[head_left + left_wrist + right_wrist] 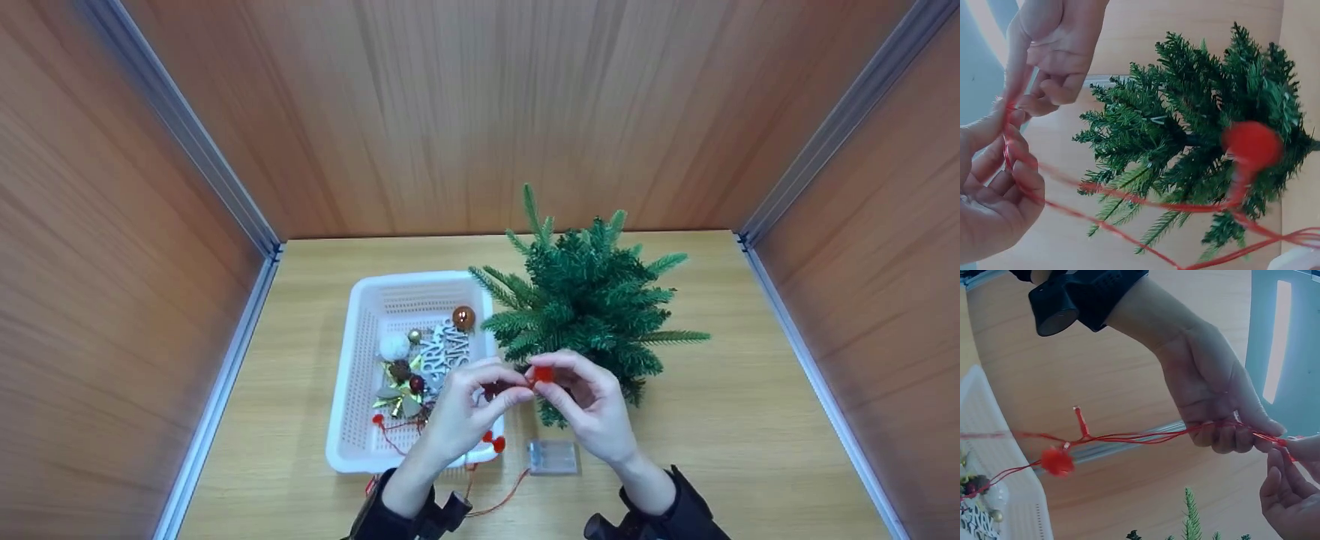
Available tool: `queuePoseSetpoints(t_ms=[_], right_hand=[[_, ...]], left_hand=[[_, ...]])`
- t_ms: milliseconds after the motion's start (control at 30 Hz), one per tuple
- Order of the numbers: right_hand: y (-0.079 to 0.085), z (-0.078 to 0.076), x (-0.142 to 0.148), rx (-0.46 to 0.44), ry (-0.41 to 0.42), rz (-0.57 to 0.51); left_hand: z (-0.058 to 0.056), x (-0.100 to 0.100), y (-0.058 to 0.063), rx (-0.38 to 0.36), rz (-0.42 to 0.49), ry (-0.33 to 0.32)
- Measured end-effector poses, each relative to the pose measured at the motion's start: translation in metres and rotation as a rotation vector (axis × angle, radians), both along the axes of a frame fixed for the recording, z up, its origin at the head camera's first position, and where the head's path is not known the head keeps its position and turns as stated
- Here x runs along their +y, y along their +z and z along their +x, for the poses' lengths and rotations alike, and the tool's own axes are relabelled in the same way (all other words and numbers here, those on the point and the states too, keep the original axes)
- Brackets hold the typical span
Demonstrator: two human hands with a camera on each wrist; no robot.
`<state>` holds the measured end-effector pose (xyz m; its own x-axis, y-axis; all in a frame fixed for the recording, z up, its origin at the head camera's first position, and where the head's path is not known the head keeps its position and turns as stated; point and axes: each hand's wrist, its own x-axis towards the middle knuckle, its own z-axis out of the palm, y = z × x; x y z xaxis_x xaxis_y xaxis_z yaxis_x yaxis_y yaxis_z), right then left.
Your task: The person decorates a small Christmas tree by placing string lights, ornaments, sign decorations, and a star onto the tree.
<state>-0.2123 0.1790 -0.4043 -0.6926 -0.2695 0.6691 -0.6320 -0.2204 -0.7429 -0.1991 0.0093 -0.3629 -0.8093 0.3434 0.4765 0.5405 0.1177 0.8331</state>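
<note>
Both hands meet in front of the artificial Christmas tree (592, 300), their fingertips close together on a red string light (1106, 225). The left hand (469, 401) pinches its wires, and several strands run over its curled fingers (1221, 437). Opposite it, the right hand (596, 409) pinches the same wires between thumb and forefinger. A red ball (543, 373) on the string shows at the right fingertips in the head view. Another red ball (1252, 146), blurred, hangs in front of the tree in the left wrist view.
A white basket (341, 375) left of the tree holds ornaments: a copper ball (463, 318), silver lettering (442, 349) and a white ball (394, 346). Wire trails over its near edge. A clear battery box (553, 457) lies below the right hand. Wood panels (480, 112) enclose the table.
</note>
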Motion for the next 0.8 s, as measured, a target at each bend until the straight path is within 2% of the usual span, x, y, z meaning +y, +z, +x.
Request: queuePoseSetpoints(t_ms=[100,267,400,500,633,733,800], right_hand=[[-0.003,0.003,-0.001,0.006,-0.052,0.014],[-0.014,0.019,0.002,0.070,-0.152,-0.007],[-0.027,0.037,0.005,0.170,-0.127,0.000],[-0.045,0.049,0.011,0.185,-0.062,0.064],[-0.085,0.057,0.026,0.136,-0.006,0.198],[-0.132,0.055,0.039,0.067,-0.033,0.365],[-0.167,0.052,0.049,0.003,-0.094,0.529]], left_hand=[[-0.001,-0.004,-0.001,0.014,-0.033,0.055],[-0.007,-0.016,-0.008,0.023,0.038,0.125],[-0.010,-0.026,-0.007,0.038,0.116,0.160],[-0.009,-0.032,-0.003,0.057,0.152,0.169],[-0.006,-0.036,-0.001,0.057,0.171,0.173],[-0.004,-0.038,-0.001,0.055,0.169,0.178],[-0.002,-0.038,-0.002,0.054,0.168,0.181]])
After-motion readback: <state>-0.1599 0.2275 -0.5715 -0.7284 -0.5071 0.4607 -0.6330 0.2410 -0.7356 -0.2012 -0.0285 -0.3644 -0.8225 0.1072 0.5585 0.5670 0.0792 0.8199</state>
